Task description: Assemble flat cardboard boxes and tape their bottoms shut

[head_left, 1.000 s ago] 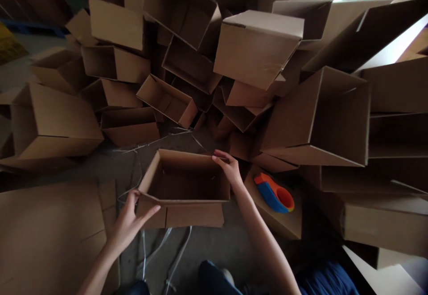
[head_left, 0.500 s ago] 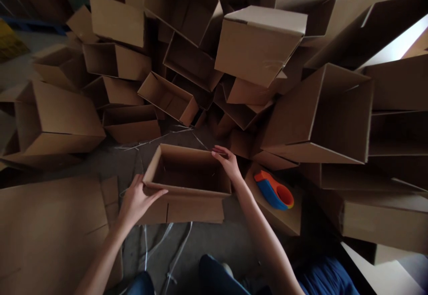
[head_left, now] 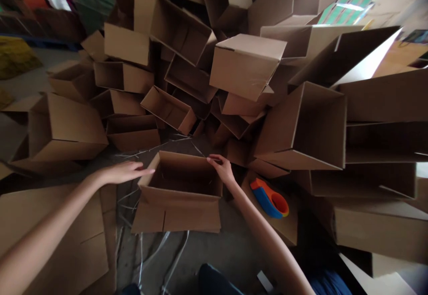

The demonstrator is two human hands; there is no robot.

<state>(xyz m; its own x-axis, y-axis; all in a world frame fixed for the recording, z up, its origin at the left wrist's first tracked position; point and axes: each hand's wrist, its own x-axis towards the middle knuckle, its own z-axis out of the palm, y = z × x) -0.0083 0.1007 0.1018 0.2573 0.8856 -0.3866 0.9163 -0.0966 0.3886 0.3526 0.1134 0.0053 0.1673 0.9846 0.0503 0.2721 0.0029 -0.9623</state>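
An open cardboard box [head_left: 182, 193] stands on the floor in front of me, its near flap folded outward and down. My left hand [head_left: 125, 172] is open beside the box's left side, fingers stretched out, with the fingertips at the rim. At the back right corner, my right hand [head_left: 221, 169] is closed over the top edge, thumb and fingers at the rim. The inside of the box is dark and shows no contents. An orange and blue tape dispenser [head_left: 270, 199] lies to the right, on top of another carton [head_left: 288, 229].
Many open cartons [head_left: 167, 108] are piled ahead, with larger ones [head_left: 301, 125] stacked at the right. Flattened cardboard [head_left: 53, 232] lies at the left. Pale straps [head_left: 177, 259] trail across the floor near my legs [head_left: 217, 279].
My left hand has let go of the box's near left corner and moved up and left, fingers straightened. My right hand stays at the back right corner. The view has tilted up slightly.
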